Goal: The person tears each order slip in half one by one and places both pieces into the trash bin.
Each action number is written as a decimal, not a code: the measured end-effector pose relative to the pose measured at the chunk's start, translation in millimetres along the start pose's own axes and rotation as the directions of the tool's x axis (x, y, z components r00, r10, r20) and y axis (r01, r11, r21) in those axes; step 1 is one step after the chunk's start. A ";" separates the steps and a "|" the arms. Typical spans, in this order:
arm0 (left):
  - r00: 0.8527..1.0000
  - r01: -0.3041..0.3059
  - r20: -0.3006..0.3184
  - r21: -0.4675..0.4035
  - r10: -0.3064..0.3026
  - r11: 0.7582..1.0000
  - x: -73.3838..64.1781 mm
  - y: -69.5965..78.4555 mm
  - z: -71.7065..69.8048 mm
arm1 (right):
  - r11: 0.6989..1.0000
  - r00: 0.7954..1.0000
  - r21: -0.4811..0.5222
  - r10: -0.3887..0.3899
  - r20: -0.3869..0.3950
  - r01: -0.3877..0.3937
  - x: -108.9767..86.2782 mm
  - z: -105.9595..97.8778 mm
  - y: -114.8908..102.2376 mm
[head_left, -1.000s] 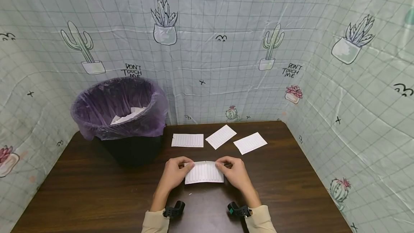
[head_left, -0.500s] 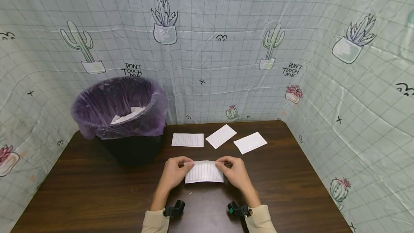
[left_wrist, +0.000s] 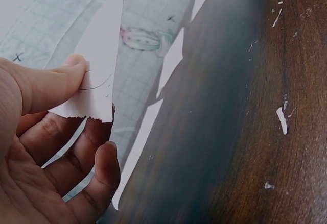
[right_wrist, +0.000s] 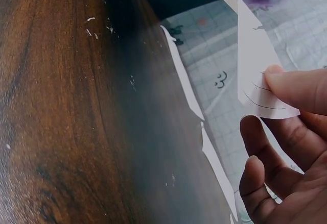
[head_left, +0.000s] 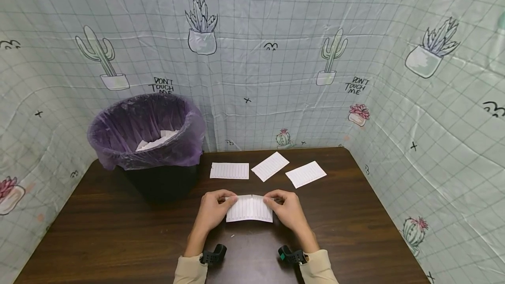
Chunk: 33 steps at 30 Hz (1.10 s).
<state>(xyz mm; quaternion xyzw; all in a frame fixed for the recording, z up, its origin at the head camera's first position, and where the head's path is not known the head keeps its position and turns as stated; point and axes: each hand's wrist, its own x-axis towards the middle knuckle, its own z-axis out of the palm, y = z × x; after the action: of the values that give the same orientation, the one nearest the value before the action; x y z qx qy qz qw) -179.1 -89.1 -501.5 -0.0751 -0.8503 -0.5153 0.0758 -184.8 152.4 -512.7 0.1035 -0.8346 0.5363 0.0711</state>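
A lined slip of paper [head_left: 249, 211] is held up over the table between both hands, bowed along its length. My left hand [head_left: 212, 208] pinches its upper left corner between thumb and fingers. At the upper right corner, my right hand [head_left: 288, 209] pinches it the same way. A small dark notch shows in the middle of the top edge. In the left wrist view the short end of the paper [left_wrist: 97, 99] looks ragged, while the end of the paper [right_wrist: 263, 94] in the right wrist view looks smooth.
Beyond the hands lie three more lined slips: a left one [head_left: 229, 171], a middle one [head_left: 270, 166] and a right one [head_left: 306, 174]. A black bin [head_left: 161, 183] with a purple liner [head_left: 189, 143] holds white paper [head_left: 158, 140]. Tiny paper scraps [left_wrist: 282, 121] dot the wooden table [head_left: 118, 231].
The paper bows slightly more, and its lower edge has risen a little in the middle. Both hands keep their grip and have hardly moved.
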 end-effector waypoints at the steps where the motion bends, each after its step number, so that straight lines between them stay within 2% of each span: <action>1: 1.000 0.004 -0.002 -0.002 -0.004 1.000 0.3 0.0 0.3 | 1.000 1.000 -0.003 0.002 -0.002 -0.002 0.1 -0.2 -0.1; 5: 1.000 0.006 -0.019 -0.010 -0.006 1.000 1.1 -0.5 0.0 | 1.000 1.000 0.005 0.013 -0.006 -0.013 0.4 -2.3 -0.4; 11: 0.998 -0.001 -0.067 -0.018 -0.001 1.000 2.4 -0.9 -5.9 | 0.999 0.998 0.041 0.016 -0.066 -0.013 0.7 -6.0 0.7; 17: 0.999 0.008 -0.047 -0.028 -0.009 1.000 2.8 -2.0 -7.8 | 0.999 0.998 0.049 0.015 -0.055 -0.013 1.1 -7.2 3.2; 25: 0.999 0.013 -0.035 -0.043 -0.014 0.999 1.5 -0.8 -7.7 | 1.000 0.999 -0.005 -0.023 -0.040 0.023 1.1 -8.2 7.6; 33: 1.000 0.011 -0.020 -0.060 -0.012 0.998 0.9 -0.7 -8.7 | 0.999 0.999 -0.037 -0.003 -0.039 0.001 2.0 -10.3 10.1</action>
<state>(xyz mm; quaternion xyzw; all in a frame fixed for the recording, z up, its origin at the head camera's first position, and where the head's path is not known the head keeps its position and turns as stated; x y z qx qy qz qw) -179.7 -97.0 -497.9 -0.0671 -0.8342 -0.5415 0.0793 -189.2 165.6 -516.9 0.0924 -0.8429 0.5224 0.0897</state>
